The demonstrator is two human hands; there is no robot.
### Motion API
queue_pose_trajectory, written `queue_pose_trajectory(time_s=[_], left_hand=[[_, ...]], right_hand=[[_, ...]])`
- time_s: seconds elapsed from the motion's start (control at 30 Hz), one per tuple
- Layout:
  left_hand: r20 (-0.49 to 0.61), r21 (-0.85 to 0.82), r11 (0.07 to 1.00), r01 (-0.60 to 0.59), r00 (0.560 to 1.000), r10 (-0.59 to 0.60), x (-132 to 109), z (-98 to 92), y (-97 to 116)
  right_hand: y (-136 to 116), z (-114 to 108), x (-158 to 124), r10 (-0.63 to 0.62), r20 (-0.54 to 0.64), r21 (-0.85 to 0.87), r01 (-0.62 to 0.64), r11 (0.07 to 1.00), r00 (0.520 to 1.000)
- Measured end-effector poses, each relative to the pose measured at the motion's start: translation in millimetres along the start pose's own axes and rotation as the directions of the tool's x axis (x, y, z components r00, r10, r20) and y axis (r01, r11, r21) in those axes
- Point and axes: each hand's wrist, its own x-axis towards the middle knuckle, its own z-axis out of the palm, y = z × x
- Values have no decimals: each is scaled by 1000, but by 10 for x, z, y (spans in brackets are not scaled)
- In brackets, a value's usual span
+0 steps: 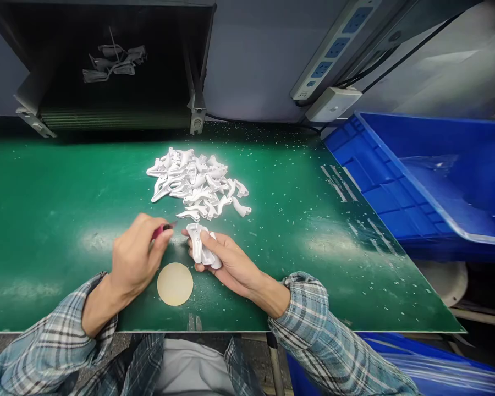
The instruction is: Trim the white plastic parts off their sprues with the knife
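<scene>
Here, the left hand [134, 250] pinches a pink-handled tool [160, 230], the right hand [234, 265] grasping smooth, curved white pieces [196, 242].

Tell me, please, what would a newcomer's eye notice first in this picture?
Probably the bright pile of white pieces on the green table, near mid-picture. Next, in front of it, the left hand holds a small red tool and the right hand some white parts. At the right, the big blue bin stands out beside the table.
</scene>
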Motion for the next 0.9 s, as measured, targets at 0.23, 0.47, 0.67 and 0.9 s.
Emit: queue_pose_trajectory(time_s=[0.23,0.47,0.67,0.9], left_hand=[[416,-495,705,508,851,-321,46,-14,104],[304,-364,911,193,949,-80,40,-58,-4],[281,-181,976,120,957,-65,-17,-29,-30],[234,21,994,-110,967,102,-12,10,28]], right_hand=[[-45,-20,-11,-81,82,-18,83,996,993],[-42,-26,-9,50,126,74,-60,995,991],[-72,-16,-15,40,84,117,-49,992,996],[-31,-42,-22,82,32,137,-85,987,996]])
